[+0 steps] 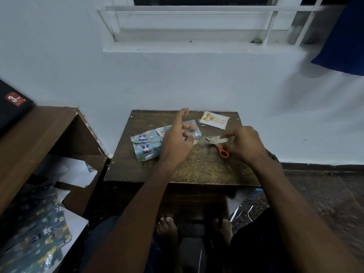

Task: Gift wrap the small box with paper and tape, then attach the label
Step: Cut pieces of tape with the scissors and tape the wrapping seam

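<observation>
My right hand [244, 144] pinches a pale strip of tape [219, 139], held just above the orange-handled scissors [222, 151] on the table [197, 166]. My left hand [177, 142] hovers with fingers loosely spread, index raised (a small clear bit seems to cling to its tip), gripping nothing. The wrapped box [146, 143] lies under and left of that hand. The label [214, 120] rests beyond my right hand, near the table's far edge, apart from the box.
</observation>
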